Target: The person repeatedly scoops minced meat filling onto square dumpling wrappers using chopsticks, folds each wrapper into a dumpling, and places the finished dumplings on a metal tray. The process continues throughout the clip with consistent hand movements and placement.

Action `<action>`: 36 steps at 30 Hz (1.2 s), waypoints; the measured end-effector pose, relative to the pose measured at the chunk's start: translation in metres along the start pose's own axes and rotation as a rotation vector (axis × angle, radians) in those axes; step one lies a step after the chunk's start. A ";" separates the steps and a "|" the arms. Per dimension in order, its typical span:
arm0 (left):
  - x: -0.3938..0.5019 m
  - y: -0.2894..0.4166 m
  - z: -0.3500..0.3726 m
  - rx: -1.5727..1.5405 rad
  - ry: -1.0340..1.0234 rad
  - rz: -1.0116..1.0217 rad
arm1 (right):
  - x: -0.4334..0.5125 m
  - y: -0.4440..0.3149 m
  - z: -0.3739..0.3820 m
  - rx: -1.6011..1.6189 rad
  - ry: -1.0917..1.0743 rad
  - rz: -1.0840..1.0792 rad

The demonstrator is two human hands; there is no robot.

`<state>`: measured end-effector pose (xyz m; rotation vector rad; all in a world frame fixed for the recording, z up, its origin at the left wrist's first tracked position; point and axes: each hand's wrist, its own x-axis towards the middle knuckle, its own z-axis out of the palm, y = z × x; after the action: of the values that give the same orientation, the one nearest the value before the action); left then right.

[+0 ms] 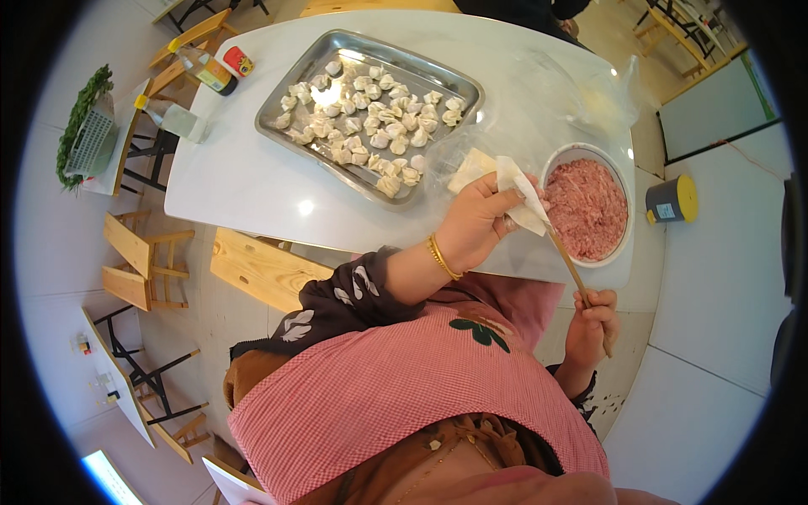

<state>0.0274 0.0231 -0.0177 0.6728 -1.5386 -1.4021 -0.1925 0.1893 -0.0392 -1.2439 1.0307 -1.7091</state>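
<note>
My left hand [483, 214], with a gold bracelet at its wrist, holds a thin pale dough wrapper [522, 197] beside the bowl. In my right hand [592, 322] is a slim wooden stick [571, 265]; its far end meets the wrapper's lower edge, and the tip is hidden there. A white bowl [625, 243] of pink minced meat [587, 208] stands just right of my left hand. Behind that hand, a stack of wrappers [472, 165] lies in a clear plastic bag [445, 151]. Many folded dumplings [379, 123] sit on a steel tray [464, 79] to the left.
Two yellow-capped bottles, one with dark liquid [205, 68] and one clear [170, 118], stand at the white table's [252, 183] left end near a red cup [238, 61]. Another plastic bag [606, 101] lies at back right. A wooden bench [265, 265] is in front; a person [524, 16] is across the table.
</note>
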 end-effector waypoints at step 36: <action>0.016 -0.006 -0.034 -1.735 0.240 -0.303 | 0.004 -0.001 -0.006 0.042 -0.078 -0.071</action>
<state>0.0493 -0.0075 -0.0214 -0.0809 0.2963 -2.1033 -0.1993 0.1865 -0.0381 -1.3235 0.9094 -1.7132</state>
